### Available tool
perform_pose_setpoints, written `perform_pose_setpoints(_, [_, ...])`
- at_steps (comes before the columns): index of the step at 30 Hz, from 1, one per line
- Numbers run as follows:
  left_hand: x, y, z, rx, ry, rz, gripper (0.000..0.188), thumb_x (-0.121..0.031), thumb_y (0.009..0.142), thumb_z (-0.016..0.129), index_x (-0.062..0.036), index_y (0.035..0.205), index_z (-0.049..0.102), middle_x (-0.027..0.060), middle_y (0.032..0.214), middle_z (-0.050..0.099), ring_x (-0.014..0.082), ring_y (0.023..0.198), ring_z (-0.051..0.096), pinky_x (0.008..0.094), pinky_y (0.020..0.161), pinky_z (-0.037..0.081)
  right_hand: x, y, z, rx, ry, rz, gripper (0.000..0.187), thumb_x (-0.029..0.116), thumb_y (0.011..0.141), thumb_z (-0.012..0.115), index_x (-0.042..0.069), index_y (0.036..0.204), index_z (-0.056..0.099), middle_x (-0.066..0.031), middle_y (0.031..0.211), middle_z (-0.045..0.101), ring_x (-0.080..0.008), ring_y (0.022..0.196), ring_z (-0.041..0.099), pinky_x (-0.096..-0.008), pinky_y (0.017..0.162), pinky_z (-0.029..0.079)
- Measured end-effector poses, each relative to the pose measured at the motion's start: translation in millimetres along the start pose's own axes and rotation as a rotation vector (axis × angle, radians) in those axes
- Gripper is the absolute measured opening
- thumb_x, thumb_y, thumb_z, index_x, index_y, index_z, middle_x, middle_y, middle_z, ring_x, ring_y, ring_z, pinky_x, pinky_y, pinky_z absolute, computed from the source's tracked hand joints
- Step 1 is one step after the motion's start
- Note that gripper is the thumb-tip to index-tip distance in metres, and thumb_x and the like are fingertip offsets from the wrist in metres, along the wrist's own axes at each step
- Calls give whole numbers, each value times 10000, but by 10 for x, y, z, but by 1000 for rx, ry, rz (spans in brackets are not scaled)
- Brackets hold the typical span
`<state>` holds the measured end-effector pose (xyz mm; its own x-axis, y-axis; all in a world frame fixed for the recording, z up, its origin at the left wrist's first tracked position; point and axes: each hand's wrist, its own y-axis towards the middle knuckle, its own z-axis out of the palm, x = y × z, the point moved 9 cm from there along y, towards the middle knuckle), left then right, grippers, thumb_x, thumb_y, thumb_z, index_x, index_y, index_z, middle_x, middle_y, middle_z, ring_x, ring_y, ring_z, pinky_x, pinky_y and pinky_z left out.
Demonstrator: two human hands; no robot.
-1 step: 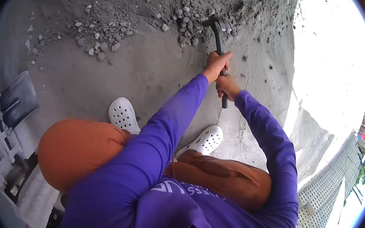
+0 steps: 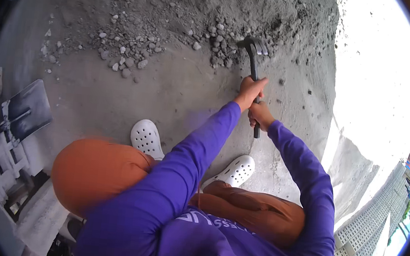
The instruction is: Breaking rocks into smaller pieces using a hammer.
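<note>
Both my hands are closed round the dark handle of a claw hammer. My left hand grips it higher up, nearer the head. Just below it, my right hand wraps the lower handle, and the butt end sticks out underneath. The hammer's head lies at the edge of a grey heap of sand and gravel, beside a cluster of small stones. Whether the head touches the heap, I cannot tell.
A shovel with a grey blade leans at the left by stacked hollow blocks. More loose stones lie left of the hammer. My white clogs stand on the grey ground. Rows of hollow blocks line the right.
The whole view has shifted, so ground, stones and shovel sit lower and further right in the picture. Both hands keep their hold on the hammer, its head still beside the stones.
</note>
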<state>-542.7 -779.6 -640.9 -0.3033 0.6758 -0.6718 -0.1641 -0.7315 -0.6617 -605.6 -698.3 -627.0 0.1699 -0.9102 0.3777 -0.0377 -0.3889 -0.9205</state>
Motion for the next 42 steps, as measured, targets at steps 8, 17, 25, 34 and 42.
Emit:
perform_pose_setpoints(8, [276, -224, 160, 116, -115, -90, 331, -351, 774, 629, -117, 594, 480, 7, 536, 479, 128, 479, 481, 294, 460, 394, -203, -125, -147, -27, -42, 7, 169, 151, 788, 551, 20, 794, 444, -54, 519, 415, -191, 374, 421, -361, 365, 362])
perform_pose_setpoints(17, [-20, -283, 216, 238, -395, -216, 286, -355, 791, 639, -167, 681, 453, -61, 540, 445, 80, 466, 426, 269, 476, 381, 134, -517, 78, 66, 11, -156, 125, 104, 772, 555, 40, 770, 447, -35, 539, 426, -157, 388, 421, -332, 379, 406])
perform_pose_setpoints(25, [30, -254, 15, 170, -756, -335, 282, -398, 803, 610, -180, 697, 465, -86, 463, 335, 68, 387, 320, 265, 461, 329, 197, -961, 35, 291, 41, -77, 215, 248, 843, 580, 65, 893, 477, -21, 597, 464, -133, 459, 450, -300, 426, 410])
perform_pose_setpoints(34, [268, -368, -30, 57, -549, -351, 300, -386, 801, 598, -171, 666, 436, -89, 451, 303, 66, 379, 297, 264, 451, 314, -257, -942, 16, 280, 50, -100, 338, 387, 887, 517, 53, 847, 490, -14, 571, 452, -130, 432, 425, -284, 408, 372])
perform_pose_setpoints(42, [-402, -788, 14, -76, -317, -46, 258, -286, 835, 587, -131, 710, 423, -71, 481, 335, 53, 378, 310, 244, 412, 303, -143, -1049, 156, 179, 112, -344, 264, 271, 846, 591, 30, 781, 504, -11, 516, 478, -90, 427, 475, -250, 376, 359])
